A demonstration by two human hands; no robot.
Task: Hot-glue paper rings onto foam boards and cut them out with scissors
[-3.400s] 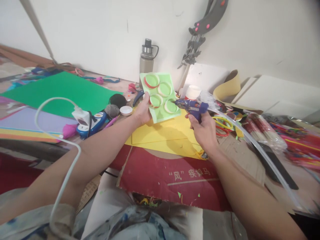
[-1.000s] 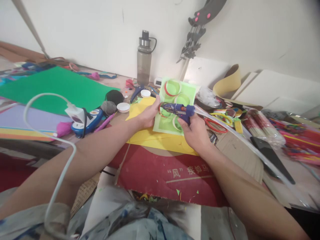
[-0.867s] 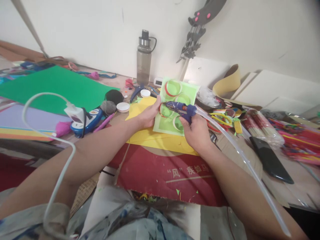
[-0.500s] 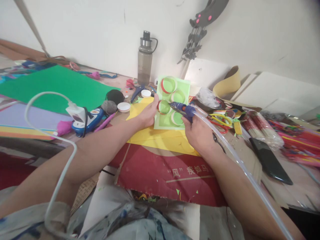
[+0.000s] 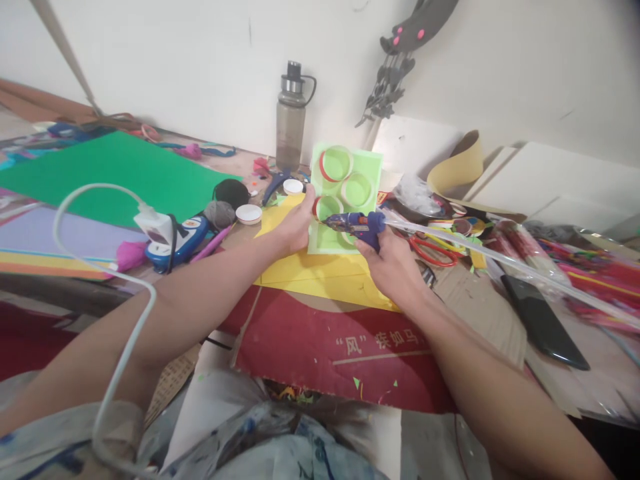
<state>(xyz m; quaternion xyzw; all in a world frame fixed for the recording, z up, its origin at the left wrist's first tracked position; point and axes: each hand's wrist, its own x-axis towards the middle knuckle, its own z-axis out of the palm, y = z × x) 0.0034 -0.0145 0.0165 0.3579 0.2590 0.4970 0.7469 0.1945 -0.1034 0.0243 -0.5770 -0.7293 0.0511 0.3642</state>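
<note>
My left hand [image 5: 299,225] grips the left edge of a light green card [image 5: 374,167], which is tilted up toward me. Several paper rings stand on the card, among them a red and white ring [image 5: 336,164] at the top and a pale ring [image 5: 356,190] below it. In my right hand [image 5: 387,259] is a blue glue gun [image 5: 357,225] with a long clear glue stick [image 5: 480,252] in its back. Its nozzle is at the lower part of the left middle ring [image 5: 328,207]. The gun covers most of the lowest ring.
Yellow paper [image 5: 320,280] and a red cardboard [image 5: 320,353] lie under my hands. A bottle [image 5: 290,130] stands behind. To the left are green paper [image 5: 115,173] and a power strip [image 5: 180,247]; to the right, red scissors [image 5: 434,253] and a black phone [image 5: 545,323].
The glue gun has turned to lie more level, its nozzle moving left and down. The clear glue stick has swung up at its far end. The card has shifted slightly.
</note>
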